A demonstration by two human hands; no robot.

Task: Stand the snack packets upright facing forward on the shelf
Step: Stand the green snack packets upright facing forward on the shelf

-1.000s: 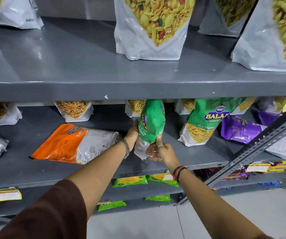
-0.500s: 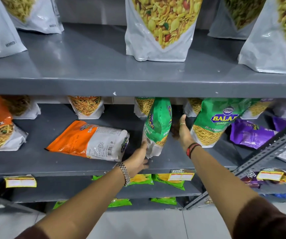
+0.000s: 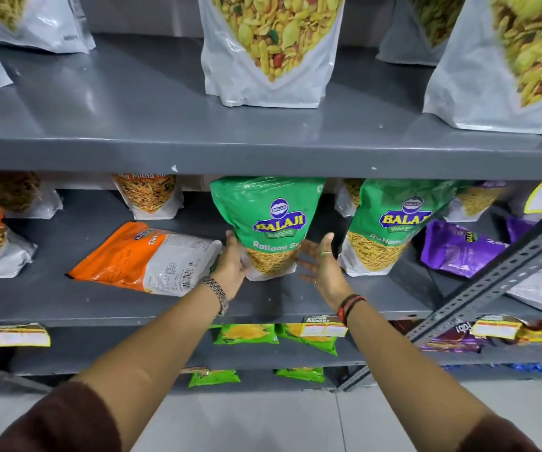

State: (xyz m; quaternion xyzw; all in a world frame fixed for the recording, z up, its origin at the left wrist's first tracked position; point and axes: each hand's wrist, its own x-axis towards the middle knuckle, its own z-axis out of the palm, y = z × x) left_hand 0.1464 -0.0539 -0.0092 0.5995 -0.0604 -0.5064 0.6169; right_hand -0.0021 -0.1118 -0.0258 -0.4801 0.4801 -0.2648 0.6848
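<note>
A green Balaji snack packet point(image 3: 269, 210) stands upright on the grey middle shelf point(image 3: 54, 305) with its front facing me. My left hand point(image 3: 232, 261) presses against its lower left side and holds it. My right hand point(image 3: 323, 267) is spread open beside its lower right corner, fingertips at the packet's edge. A second green packet point(image 3: 393, 226) stands just to the right, leaning a little. An orange and white packet point(image 3: 142, 256) lies flat to the left of my left hand. Purple packets point(image 3: 459, 249) lie slumped at the right.
The upper shelf point(image 3: 132, 151) sits low over the packet tops and carries large white pouches point(image 3: 263, 83). A grey slotted diagonal brace point(image 3: 491, 282) crosses the right side. More pouches stand at the back of the middle shelf, and small green packets point(image 3: 247, 334) lie on the shelves below.
The green packet has turned from edge-on to facing forward. My right hand has come off its far side and now sits open at its lower right; my left hand stays on its left side.
</note>
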